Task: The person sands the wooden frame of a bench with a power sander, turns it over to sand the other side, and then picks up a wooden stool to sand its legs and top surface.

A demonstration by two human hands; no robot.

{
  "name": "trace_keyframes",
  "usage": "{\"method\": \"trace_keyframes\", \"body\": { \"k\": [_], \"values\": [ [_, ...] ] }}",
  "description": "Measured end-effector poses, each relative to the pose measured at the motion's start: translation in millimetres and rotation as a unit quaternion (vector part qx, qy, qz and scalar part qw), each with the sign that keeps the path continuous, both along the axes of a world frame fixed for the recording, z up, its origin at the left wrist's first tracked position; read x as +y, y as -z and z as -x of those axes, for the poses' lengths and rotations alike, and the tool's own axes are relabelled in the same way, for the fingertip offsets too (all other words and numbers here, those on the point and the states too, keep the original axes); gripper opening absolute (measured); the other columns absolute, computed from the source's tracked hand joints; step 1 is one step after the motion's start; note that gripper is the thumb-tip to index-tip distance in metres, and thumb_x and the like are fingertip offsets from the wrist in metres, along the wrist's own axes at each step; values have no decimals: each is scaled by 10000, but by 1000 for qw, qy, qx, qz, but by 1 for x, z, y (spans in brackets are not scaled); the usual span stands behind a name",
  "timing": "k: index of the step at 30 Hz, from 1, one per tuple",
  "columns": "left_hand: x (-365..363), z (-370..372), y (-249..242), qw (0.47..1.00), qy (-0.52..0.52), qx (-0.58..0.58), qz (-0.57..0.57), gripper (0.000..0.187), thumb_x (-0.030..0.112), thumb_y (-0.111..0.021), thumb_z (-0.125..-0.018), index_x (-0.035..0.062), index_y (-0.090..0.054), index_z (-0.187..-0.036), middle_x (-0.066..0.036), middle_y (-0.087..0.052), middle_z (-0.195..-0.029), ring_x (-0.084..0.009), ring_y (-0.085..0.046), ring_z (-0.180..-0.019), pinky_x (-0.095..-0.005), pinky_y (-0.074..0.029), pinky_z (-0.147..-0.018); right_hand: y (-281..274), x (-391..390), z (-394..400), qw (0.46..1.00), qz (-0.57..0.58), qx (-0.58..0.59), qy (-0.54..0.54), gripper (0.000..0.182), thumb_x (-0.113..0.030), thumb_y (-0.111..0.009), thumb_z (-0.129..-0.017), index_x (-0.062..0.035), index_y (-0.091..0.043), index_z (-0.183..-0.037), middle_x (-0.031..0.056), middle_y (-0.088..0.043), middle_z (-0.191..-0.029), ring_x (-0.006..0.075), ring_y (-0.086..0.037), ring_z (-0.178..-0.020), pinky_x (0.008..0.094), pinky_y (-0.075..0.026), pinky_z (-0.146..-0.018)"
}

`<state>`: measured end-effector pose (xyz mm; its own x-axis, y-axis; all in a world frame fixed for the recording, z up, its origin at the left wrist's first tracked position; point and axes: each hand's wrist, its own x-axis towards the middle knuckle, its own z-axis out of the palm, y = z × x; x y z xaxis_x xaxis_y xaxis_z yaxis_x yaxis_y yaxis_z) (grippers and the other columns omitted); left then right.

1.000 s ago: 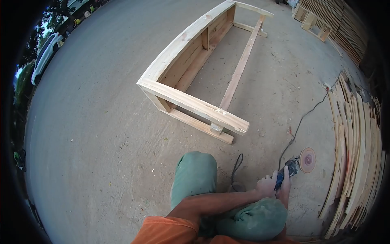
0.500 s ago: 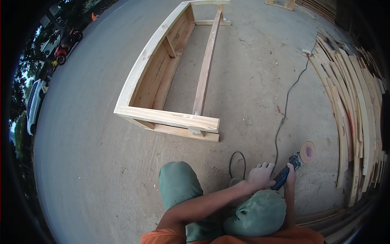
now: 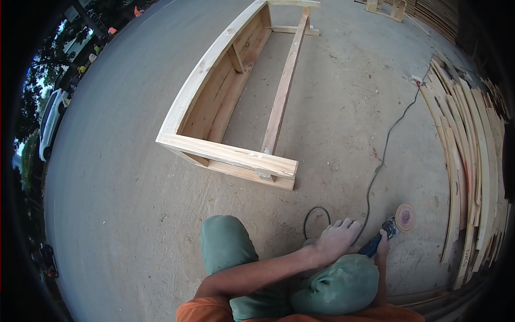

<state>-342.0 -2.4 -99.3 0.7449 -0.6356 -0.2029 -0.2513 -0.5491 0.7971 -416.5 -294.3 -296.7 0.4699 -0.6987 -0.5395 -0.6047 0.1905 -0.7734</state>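
Observation:
An angle grinder [image 3: 371, 246] with a blue-black body and a round sanding disc [image 3: 406, 217] is held low beside my right knee. My right hand [image 3: 383, 244] is closed round the body just behind the head. Over the rear end of the tool lies my left hand [image 3: 338, 239], its fingers bent and its thumb side against the body; the grip underneath is partly hidden. A black power cord [image 3: 374, 177] runs past the left hand, and a loop of cable [image 3: 317, 209] stands up beside it. The disc faces upward, apart from any wood.
A long wooden frame [image 3: 230, 153] lies on the concrete ahead. Many loose boards [image 3: 456, 145] are stacked at the right, with a socket [image 3: 416, 81] near their far end. Another wooden piece [image 3: 387, 9] stands farther back. A white car [image 3: 51, 123] is beyond the road.
The view has shifted slightly, so the frame and boards sit a little lower and farther right. Both hands remain at the grinder in nearly the same pose.

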Motion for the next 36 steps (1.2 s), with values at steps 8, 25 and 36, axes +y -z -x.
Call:
{"method": "trace_keyframes", "body": {
  "k": [8,25,36],
  "values": [
    [11,-2,5,1000,-3,-18,6,674,249,-737,-841,28,-414,-1389,-197,-499,-1333,-417,-526,-1220,-493,-483,-983,34,-26,12,995,13,85,-46,691,-526,-642,-837,102,-681,-1124,141,-689,-1016,251,-638,-964,369,-469,-911],
    [35,-9,12,978,-38,-195,-69,549,205,-683,-792,3,-491,-1265,-192,-536,-1212,-340,-607,-1061,-456,-533,-843,-32,2,2,948,106,254,-158,950,-714,-587,-853,159,-575,-1229,238,-665,-1077,358,-678,-947,448,-552,-768],
    [80,-9,6,966,-22,-215,-142,299,163,-603,-841,22,-578,-1104,-124,-606,-997,-273,-614,-916,-393,-514,-755,-250,142,-64,958,-38,-113,-261,575,-557,-572,-954,-24,-594,-1167,96,-669,-974,197,-643,-959,344,-516,-821]
  ]
}}
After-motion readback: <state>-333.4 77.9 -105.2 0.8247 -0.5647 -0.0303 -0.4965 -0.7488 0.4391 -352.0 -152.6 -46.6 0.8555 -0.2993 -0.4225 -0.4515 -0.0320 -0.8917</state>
